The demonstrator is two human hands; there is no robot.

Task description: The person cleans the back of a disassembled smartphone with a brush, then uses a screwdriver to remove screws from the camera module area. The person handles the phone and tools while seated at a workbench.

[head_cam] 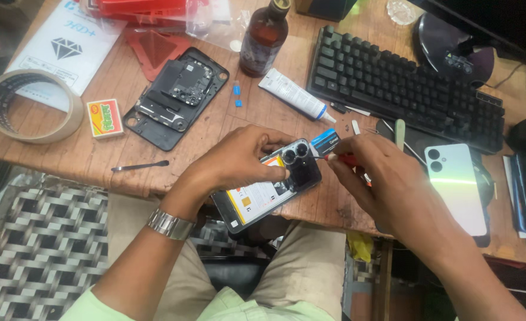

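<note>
Left hand (248, 157) gripping glossy opened phone (269, 187); right hand (381, 172) pinching slim red-handled tool (340, 158).

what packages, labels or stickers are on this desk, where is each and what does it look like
White flat package: far left corner, diamond emblem, blue lettering.
Small box: beside the tape roll, rectangular, red, yellow and green.
White tube: before the keyboard, blue nozzle end.
Phone under left hand: white, yellow and orange sticker.
Blue tag: near right hand.

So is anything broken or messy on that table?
Yes. A black phone lies opened near the tape roll, its back off and insides showing. The phone under the left hand hangs over the table edge. No spills.
</note>
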